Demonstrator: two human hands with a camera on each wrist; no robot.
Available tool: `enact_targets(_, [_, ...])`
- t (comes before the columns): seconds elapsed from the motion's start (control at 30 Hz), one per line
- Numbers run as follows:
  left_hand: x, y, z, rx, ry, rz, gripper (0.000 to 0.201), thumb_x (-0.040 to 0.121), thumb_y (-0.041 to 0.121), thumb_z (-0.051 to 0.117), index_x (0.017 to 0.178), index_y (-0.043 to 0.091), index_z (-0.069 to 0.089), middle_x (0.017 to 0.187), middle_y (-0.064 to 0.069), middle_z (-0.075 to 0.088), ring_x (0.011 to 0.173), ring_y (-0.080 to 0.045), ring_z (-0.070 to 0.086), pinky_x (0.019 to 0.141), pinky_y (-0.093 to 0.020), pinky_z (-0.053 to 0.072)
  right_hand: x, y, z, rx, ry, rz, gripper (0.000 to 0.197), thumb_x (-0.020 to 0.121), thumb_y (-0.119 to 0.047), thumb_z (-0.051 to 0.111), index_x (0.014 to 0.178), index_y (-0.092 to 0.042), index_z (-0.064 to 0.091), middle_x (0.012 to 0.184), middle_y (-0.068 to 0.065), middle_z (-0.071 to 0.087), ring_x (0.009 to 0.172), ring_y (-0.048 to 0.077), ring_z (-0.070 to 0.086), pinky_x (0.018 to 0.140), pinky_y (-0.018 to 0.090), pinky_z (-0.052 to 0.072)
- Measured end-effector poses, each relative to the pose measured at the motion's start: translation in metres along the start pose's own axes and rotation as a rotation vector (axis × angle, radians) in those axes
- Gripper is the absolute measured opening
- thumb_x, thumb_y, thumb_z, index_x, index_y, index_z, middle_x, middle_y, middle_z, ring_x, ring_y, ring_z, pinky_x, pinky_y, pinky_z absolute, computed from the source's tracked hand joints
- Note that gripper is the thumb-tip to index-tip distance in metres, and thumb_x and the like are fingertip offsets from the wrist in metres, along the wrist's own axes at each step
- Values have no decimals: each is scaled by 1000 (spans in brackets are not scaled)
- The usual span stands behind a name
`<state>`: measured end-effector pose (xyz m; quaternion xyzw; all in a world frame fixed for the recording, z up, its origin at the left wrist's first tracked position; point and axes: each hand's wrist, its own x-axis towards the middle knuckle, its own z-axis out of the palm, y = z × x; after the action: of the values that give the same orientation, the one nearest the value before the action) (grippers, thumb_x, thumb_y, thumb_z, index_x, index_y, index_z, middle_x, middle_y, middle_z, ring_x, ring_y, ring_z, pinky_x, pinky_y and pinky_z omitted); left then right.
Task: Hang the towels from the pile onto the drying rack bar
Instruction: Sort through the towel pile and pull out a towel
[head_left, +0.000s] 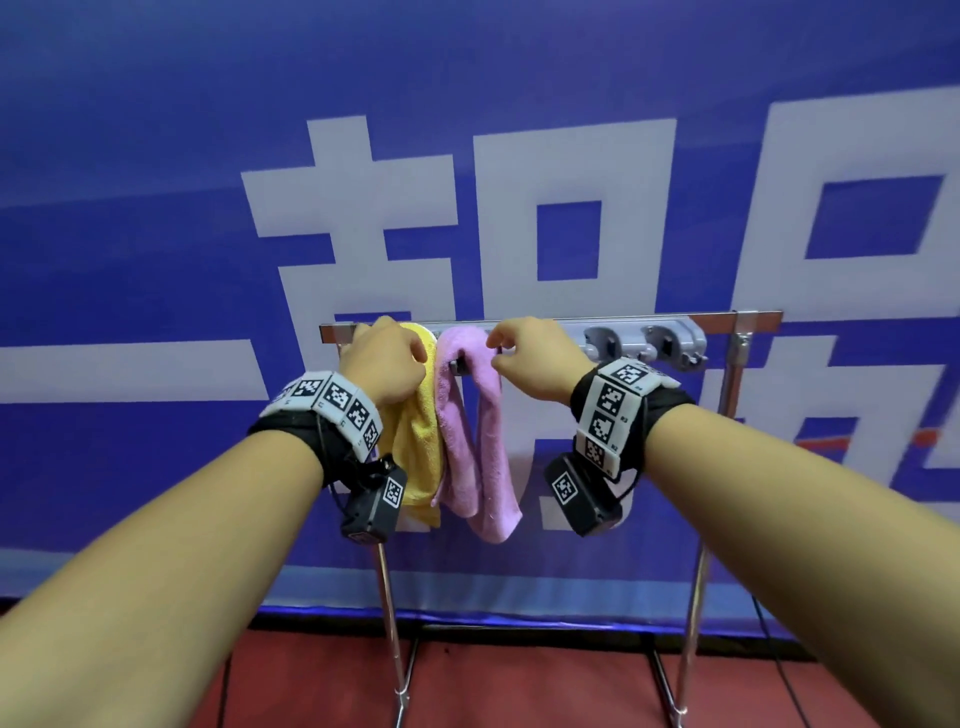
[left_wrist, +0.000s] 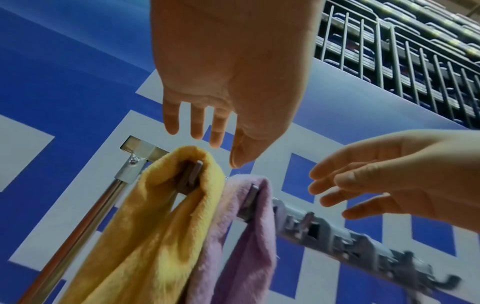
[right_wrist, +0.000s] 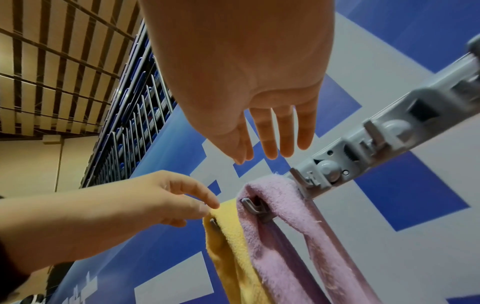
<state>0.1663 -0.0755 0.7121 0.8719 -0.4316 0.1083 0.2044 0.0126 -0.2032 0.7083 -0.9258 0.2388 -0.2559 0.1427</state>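
From the head view, the yellow towel (head_left: 415, 431) and the pink towel (head_left: 475, 441) hang side by side at the left end of the drying rack bar (head_left: 644, 340), with the left hand (head_left: 387, 364) over the yellow one and the right hand (head_left: 540, 358) just right of the pink one. The left wrist view shows the left hand's fingers (left_wrist: 196, 121) loose and straight above the yellow towel, gripping nothing. The right wrist view shows the right hand's fingers (right_wrist: 285, 133) likewise relaxed and empty, above the pink towel draped over a grey hook (right_wrist: 255, 206) on the bar.
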Motion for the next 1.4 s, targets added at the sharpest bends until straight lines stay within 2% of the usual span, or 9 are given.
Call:
enact_targets(0.1, [-29,17,3,41,-19,60,19,86,24,59,95,32,73,122,-3,53,120,-32,44,98,-44,43,-30,0,-10,-29,-30,8,29,89,-19,54,114,-18,67,115,3,69,109,23,60,79,23,38])
enact_targets(0.33, [-83,47,24,-29,-75,155,27,81,18,58,95,35,73,117,-2,57,116,-30,49,98,-48,46,-101,16,-11,10,-86,48,32,88,-21,58,119,-15,66,122,6,66,114,23,60,95,32,48])
enact_targets(0.53, [-128,57,87,-93,-159,155,24,77,19,60,92,31,74,112,-6,63,106,-31,60,94,-40,50,-157,50,27,-27,-202,126,31,88,-14,59,118,-10,67,120,9,67,111,29,60,88,29,45])
enact_targets(0.67, [-164,53,152,-144,-252,113,23,74,28,62,93,31,74,115,-6,63,112,-34,57,96,-48,48,-195,79,81,10,-261,211,32,87,-14,59,118,-12,67,119,8,68,112,27,60,91,28,45])
enact_targets(0.87, [-216,21,271,-126,-428,50,24,81,18,62,101,28,70,123,-3,54,121,-33,46,98,-47,42,-258,132,198,57,-450,363,33,86,-16,61,118,-13,66,118,7,67,111,26,60,83,23,41])
enact_targets(1.03, [-254,-5,365,-163,-584,-50,21,77,20,64,93,31,71,116,-1,60,116,-32,53,97,-45,46,-299,181,279,72,-615,490,31,88,-16,63,118,-13,68,120,8,67,112,26,60,91,25,43])
enact_targets(1.2, [-285,-32,455,-214,-720,-180,25,79,15,59,73,39,65,107,-1,62,108,-31,57,96,-43,49,-331,231,352,66,-799,617,33,86,-17,61,118,-17,68,117,7,68,106,25,62,82,24,44])
enact_targets(1.3, [-303,-46,503,-234,-816,-211,24,81,14,60,87,34,70,107,-3,59,105,-29,58,93,-40,50,-352,258,391,72,-904,693,33,87,-16,57,118,-20,68,118,5,67,97,21,60,76,23,42])
enact_targets(1.4, [-325,-55,547,-240,-885,-266,25,81,11,61,93,30,72,115,-4,61,109,-29,58,94,-36,48,-377,280,422,60,-1012,724,31,91,-18,54,117,-19,70,119,4,68,105,23,63,83,26,49])
